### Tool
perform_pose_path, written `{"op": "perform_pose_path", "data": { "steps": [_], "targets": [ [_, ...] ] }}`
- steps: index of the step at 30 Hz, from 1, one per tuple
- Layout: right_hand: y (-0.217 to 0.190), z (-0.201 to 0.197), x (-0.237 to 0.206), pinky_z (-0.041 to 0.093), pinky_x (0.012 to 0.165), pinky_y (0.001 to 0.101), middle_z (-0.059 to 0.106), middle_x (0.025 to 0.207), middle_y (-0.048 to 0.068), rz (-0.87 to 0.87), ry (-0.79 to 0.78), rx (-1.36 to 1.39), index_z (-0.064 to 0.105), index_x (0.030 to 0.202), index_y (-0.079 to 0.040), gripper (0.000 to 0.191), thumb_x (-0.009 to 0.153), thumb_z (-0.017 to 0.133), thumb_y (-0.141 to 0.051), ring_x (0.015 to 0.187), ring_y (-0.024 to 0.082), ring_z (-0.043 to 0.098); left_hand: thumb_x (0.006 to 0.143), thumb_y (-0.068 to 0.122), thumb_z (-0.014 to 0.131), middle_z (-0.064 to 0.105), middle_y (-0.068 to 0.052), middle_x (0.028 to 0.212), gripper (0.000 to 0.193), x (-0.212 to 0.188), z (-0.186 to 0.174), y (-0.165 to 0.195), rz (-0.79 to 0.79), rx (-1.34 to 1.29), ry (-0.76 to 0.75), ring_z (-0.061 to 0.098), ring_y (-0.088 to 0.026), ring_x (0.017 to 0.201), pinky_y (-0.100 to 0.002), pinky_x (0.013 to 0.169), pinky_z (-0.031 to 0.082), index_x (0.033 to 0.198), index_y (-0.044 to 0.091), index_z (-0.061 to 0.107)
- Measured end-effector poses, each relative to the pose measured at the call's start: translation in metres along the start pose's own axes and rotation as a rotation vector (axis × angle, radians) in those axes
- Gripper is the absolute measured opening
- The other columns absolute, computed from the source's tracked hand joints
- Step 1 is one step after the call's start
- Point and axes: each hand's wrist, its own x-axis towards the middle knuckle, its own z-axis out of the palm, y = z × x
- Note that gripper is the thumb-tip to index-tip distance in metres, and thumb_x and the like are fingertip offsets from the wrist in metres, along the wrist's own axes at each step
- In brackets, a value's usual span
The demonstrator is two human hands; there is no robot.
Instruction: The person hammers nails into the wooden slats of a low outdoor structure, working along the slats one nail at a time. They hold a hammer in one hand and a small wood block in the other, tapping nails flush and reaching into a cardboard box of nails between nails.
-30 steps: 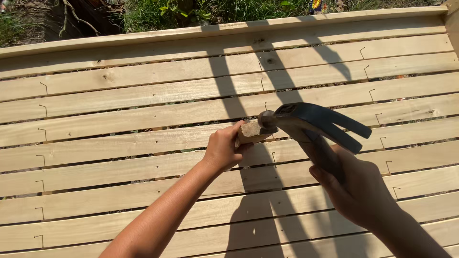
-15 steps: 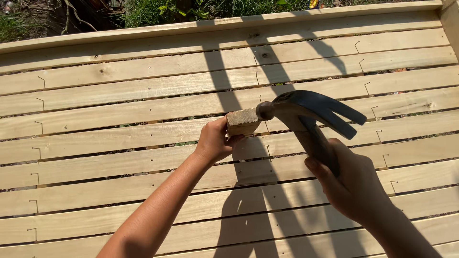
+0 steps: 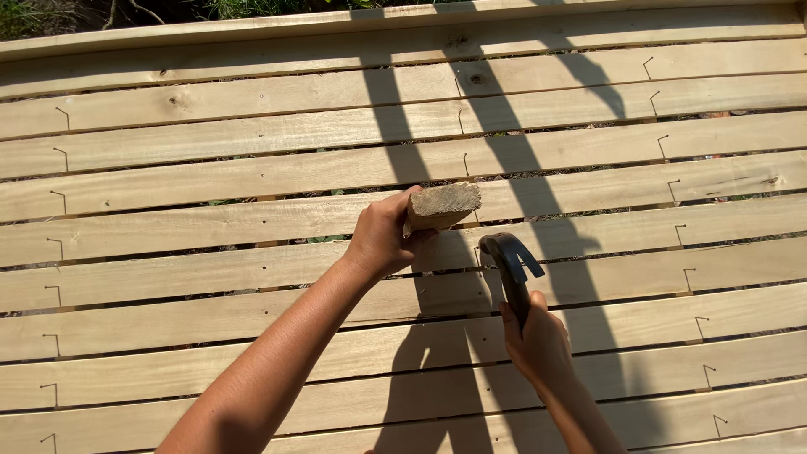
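the fingers of your left hand [image 3: 382, 240] are wrapped around a short wooden block [image 3: 443, 206], thumb side toward you, so most of the block's length is hidden behind the palm and only its rough cut end shows, tilted up to the right. your right hand [image 3: 536, 340] is clenched on the handle of a dark claw hammer [image 3: 510, 256]; the fingers cover nearly all of the handle, and only the head and a short neck stick out above the fist. the head sits just below and to the right of the block's end, close but apart from it. whether the hammer's face touches the wood under it is hard to tell, since it lies in shadow.

under both hands runs a wide deck of pale wooden slats [image 3: 210, 176] with narrow gaps between them and small dark bent marks [image 3: 61, 153] in columns; whether they are nails or staples you cannot make out. long shadows [image 3: 387, 126] cross the slats and blur the grain. along the top edge a strip of grass [image 3: 34, 15] is cut off by the frame.
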Motion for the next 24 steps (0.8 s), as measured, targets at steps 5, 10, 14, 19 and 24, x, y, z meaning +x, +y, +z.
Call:
{"op": "perform_pose_path", "data": {
  "steps": [5, 10, 14, 19, 24],
  "targets": [
    [-0.003, -0.012, 0.011, 0.052, 0.060, 0.0457, 0.066, 0.066, 0.017, 0.087, -0.127, -0.017, 0.059, 0.098, -0.004, 0.035, 0.099, 0.062, -0.039, 0.063, 0.036, 0.068, 0.073, 0.016, 0.089, 0.077, -0.009, 0.101, 0.055, 0.003, 0.002, 0.000, -0.038, 0.050, -0.010, 0.076, -0.026, 0.094, -0.036, 0.082, 0.063, 0.122, 0.012, 0.064],
    [-0.007, -0.043, 0.000, 0.050, 0.055, 0.0393, 0.065, 0.064, 0.012, -0.043, 0.050, 0.078, 0.062, 0.111, -0.006, 0.029, 0.095, 0.065, -0.031, 0.054, 0.024, 0.064, 0.073, 0.015, 0.090, 0.077, -0.010, 0.099, 0.055, 0.006, 0.002, -0.002, -0.027, 0.071, -0.017, 0.076, -0.027, 0.093, -0.036, 0.083, 0.062, 0.121, 0.011, 0.065],
    [0.003, -0.035, -0.012, 0.049, 0.055, 0.0361, 0.062, 0.066, 0.011, -0.150, 0.141, 0.309, 0.058, 0.109, -0.004, 0.025, 0.099, 0.061, -0.027, 0.056, 0.021, 0.062, 0.073, 0.014, 0.090, 0.077, -0.009, 0.100, 0.054, 0.008, 0.002, -0.004, -0.022, 0.049, -0.022, 0.077, -0.024, 0.093, -0.035, 0.082, 0.063, 0.120, 0.010, 0.065],
    [0.002, 0.002, -0.006, 0.048, 0.055, 0.0357, 0.065, 0.064, 0.011, -0.124, -0.032, 0.129, 0.056, 0.110, -0.002, 0.029, 0.096, 0.066, -0.026, 0.056, 0.020, 0.062, 0.074, 0.014, 0.090, 0.077, -0.009, 0.097, 0.050, 0.009, 0.003, -0.005, -0.067, 0.042, -0.035, 0.077, -0.022, 0.088, -0.034, 0.077, 0.063, 0.118, 0.010, 0.066],
    [0.004, -0.020, -0.005, 0.048, 0.053, 0.0353, 0.064, 0.063, 0.010, 0.068, 0.045, 0.230, 0.059, 0.103, -0.003, 0.027, 0.099, 0.065, -0.029, 0.054, 0.019, 0.061, 0.074, 0.016, 0.090, 0.077, -0.009, 0.097, 0.049, 0.007, 0.002, -0.005, -0.086, 0.008, -0.041, 0.078, -0.022, 0.089, -0.033, 0.077, 0.063, 0.116, 0.011, 0.066]
  ]
}}
